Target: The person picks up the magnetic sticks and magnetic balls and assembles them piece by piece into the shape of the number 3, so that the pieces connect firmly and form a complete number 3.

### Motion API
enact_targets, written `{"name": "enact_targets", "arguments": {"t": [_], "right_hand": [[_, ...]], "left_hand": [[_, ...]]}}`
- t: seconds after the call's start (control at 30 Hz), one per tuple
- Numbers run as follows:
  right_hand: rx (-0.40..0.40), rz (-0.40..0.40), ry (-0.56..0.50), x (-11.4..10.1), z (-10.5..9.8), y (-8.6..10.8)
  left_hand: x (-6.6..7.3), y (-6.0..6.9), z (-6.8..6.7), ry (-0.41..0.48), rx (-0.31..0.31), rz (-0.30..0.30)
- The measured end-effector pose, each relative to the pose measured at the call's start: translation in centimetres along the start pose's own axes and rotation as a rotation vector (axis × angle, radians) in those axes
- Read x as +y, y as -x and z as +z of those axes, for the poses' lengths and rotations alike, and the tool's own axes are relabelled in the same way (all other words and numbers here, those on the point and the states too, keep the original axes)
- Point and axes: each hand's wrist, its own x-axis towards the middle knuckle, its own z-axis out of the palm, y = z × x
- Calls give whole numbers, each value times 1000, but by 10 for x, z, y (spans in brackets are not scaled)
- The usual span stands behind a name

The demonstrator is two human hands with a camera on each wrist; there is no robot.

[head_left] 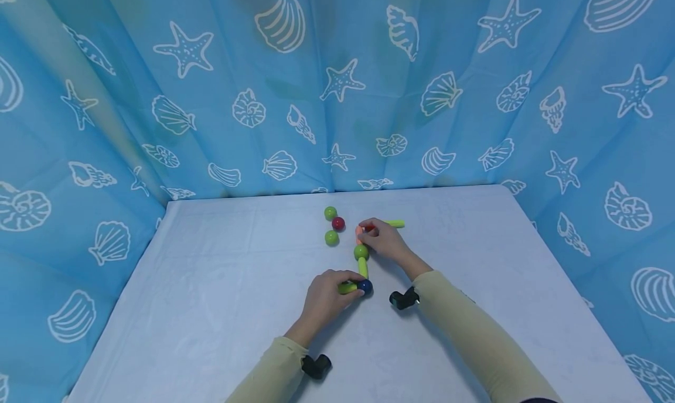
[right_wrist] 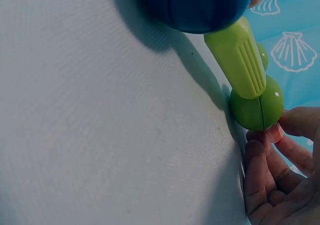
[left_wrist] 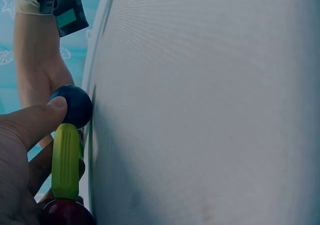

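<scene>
Nearest to us we see two beige sleeves (head_left: 274, 371), and at each wrist there is a small black device (head_left: 316, 368). Then comes the left hand (head_left: 326, 297), which pinches a dark blue ball (head_left: 365, 287) between its thumb and fingers. A short yellow stick (head_left: 347, 287) goes from this ball into the same hand, and in the left wrist view we find a dark red ball (left_wrist: 67, 214) at its other end. A second yellow stick (head_left: 362, 268) leads away from the blue ball and meets a green ball (head_left: 361, 252). On the far side of this green ball stands out an orange stick (head_left: 359, 234), and the right hand (head_left: 387, 241) grips it with thumb and fingers. Some red part shows by these fingers, but it is too covered for us to name. Farther to the left, three separate balls (head_left: 331, 238) rest on the white table (head_left: 237, 274): a green one, a red one and another green one. To the right, a third yellow stick (head_left: 395, 223) appears behind the right hand. At the back hangs a blue curtain (head_left: 337, 122) with white shells and starfish.
</scene>
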Motion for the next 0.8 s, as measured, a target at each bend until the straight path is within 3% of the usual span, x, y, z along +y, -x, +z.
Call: {"name": "enact_targets", "arguments": {"t": [0.8], "right_hand": [[31,3,24,3,3,-5]], "left_hand": [[0,0,0,10,-8,-14]]}}
